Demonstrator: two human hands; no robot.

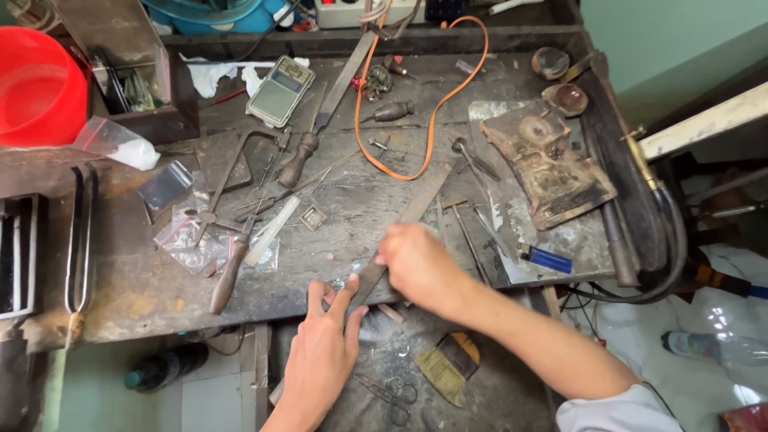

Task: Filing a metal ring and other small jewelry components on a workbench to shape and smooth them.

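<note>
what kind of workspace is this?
Likely a jeweller's or metalsmith's bench: the right hand works a flat file over a small piece pinched by the left hand, with a pocket scale nearby.

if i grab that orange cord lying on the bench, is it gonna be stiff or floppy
Probably floppy: the orange cord lies in a loose loop across the workbench, so it would likely sag and trail when lifted. It looks thin, so likely light. It runs beside a wooden-handled tool and other small pieces, so dragging it might snag or shift them.
</note>
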